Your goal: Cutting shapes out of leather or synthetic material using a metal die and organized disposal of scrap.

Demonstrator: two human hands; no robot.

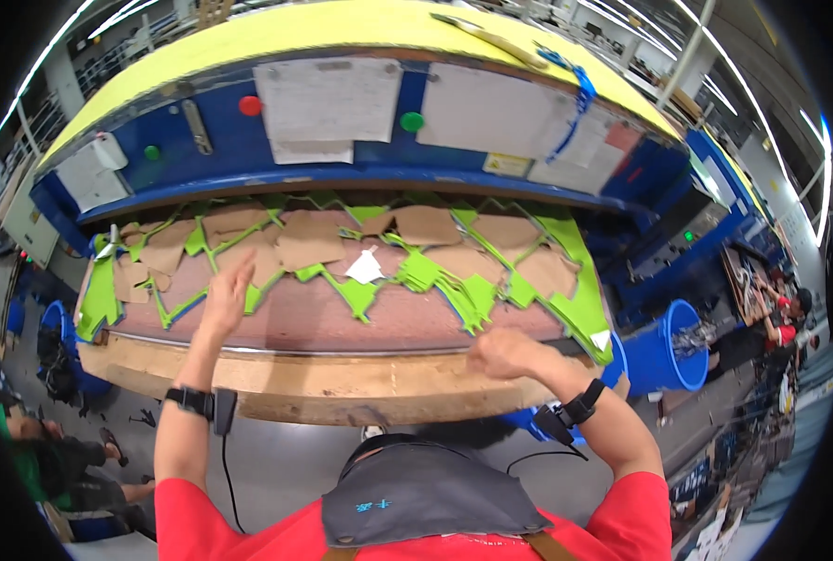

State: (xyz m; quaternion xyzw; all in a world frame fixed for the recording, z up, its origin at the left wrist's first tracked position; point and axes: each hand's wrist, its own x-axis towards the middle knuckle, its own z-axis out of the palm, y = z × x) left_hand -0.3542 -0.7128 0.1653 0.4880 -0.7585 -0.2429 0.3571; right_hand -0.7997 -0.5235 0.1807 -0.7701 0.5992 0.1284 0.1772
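Note:
Over the reddish-brown bed point(314, 318) of a large blue machine my left hand point(227, 297) is raised, fingers stretched out, holding nothing. My right hand point(505, 353) is curled closed above the bed's front edge; whatever it may hold is hidden. Bright green sheet scraps point(103, 297), cut into a jagged web, spread across the bed. Flat brown cut pieces point(309, 239) lie among them, several toward the back. A small white scrap point(364, 268) sits near the middle. The green strip nearest my right hand runs down the bed's right side.
A wooden ledge point(342, 379) borders the front. Behind the bed stands a blue beam point(225, 154) with papers, a red button point(250, 106) and a green button point(412, 122). A blue bin point(686, 346) is at right. Other people point(779, 318) are at far right and lower left.

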